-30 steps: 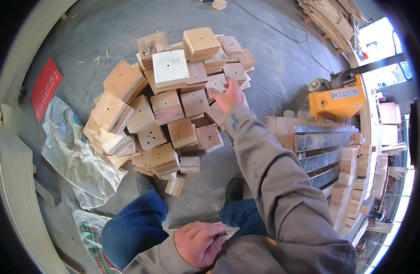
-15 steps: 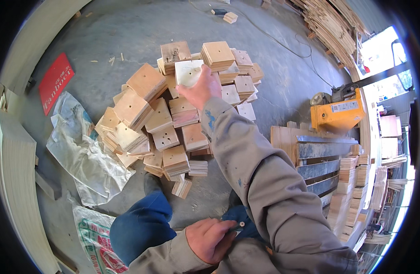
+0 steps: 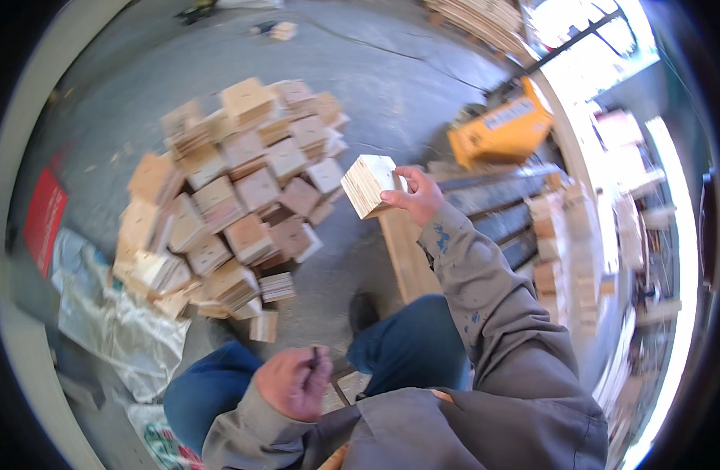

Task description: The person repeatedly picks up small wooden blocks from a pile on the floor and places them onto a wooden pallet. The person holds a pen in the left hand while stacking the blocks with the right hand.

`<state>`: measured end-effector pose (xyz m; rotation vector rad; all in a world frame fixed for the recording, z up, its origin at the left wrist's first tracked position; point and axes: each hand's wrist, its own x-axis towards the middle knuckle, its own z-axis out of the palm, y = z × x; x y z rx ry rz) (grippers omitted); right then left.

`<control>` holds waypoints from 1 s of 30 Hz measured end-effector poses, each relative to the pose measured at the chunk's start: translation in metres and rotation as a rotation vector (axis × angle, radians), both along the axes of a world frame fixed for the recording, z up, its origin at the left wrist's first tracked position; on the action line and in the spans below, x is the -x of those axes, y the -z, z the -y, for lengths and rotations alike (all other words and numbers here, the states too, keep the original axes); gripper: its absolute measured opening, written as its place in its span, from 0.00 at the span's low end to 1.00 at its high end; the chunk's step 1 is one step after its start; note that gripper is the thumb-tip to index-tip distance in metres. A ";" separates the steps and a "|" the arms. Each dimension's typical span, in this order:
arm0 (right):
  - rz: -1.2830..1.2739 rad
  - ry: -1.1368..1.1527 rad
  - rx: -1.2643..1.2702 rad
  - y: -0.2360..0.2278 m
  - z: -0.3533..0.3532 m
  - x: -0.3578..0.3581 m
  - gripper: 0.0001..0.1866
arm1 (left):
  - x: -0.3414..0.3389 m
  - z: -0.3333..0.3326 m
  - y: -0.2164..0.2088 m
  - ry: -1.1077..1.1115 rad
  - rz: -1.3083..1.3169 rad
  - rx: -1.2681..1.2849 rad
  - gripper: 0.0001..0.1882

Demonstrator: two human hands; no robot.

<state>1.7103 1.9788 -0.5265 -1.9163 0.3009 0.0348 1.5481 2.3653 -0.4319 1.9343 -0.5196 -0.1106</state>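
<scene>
My right hand (image 3: 417, 196) grips a stack of square plywood pieces (image 3: 367, 188) by its edge, thumb on the near side. The stack is held in the air, tilted, with its layered side showing. In front of my lap, my left hand (image 3: 293, 384) is closed, and a small dark thing pokes out at its fingertips, too small to make out. A heap of similar square plywood blocks (image 3: 256, 190) lies on the floor to the left, many with a small hole in the top face.
A wooden pallet (image 3: 407, 254) with dark slats lies right of my legs, near a yellow machine (image 3: 501, 129). Crumpled plastic sheeting (image 3: 121, 333) and a red sign (image 3: 45, 219) lie at the left. Stacked wood pieces (image 3: 552, 251) stand farther right.
My right hand has lifted a plywood stack off the heap and carried it right and nearer. My left hand has moved left and turned, still closed. The view has swung right.
</scene>
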 end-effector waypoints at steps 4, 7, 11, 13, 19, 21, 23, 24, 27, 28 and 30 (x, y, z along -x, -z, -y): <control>-0.034 0.225 0.410 -0.003 0.112 0.086 0.48 | 0.004 0.014 0.010 -0.020 -0.169 -0.075 0.09; -0.080 0.422 0.600 -0.029 0.158 0.141 0.48 | 0.006 0.027 0.017 -0.062 -0.242 -0.112 0.08; -0.135 0.558 1.029 -0.050 0.234 0.210 0.48 | 0.003 0.044 0.046 -0.030 -0.275 -0.060 0.09; -0.178 0.574 1.167 -0.054 0.256 0.233 0.47 | 0.000 0.051 0.050 -0.005 -0.286 -0.120 0.09; -0.168 0.644 1.066 -0.060 0.306 0.275 0.47 | -0.008 0.060 0.069 0.017 -0.327 -0.180 0.10; -0.172 0.656 1.047 -0.061 0.329 0.285 0.47 | -0.011 0.064 0.072 0.023 -0.341 -0.188 0.10; -0.260 0.684 1.006 -0.066 0.352 0.290 0.46 | -0.016 0.068 0.076 0.043 -0.312 -0.222 0.10; -0.302 0.694 0.985 -0.068 0.364 0.290 0.46 | -0.016 0.069 0.077 0.049 -0.299 -0.237 0.10; -0.312 0.667 1.079 -0.071 0.410 0.291 0.45 | -0.017 0.067 0.089 0.035 -0.342 -0.231 0.09; -0.353 0.656 1.100 -0.074 0.422 0.290 0.46 | -0.017 0.068 0.090 0.035 -0.359 -0.237 0.09; -0.471 0.590 1.096 -0.081 0.445 0.289 0.45 | -0.017 0.072 0.088 0.024 -0.359 -0.255 0.08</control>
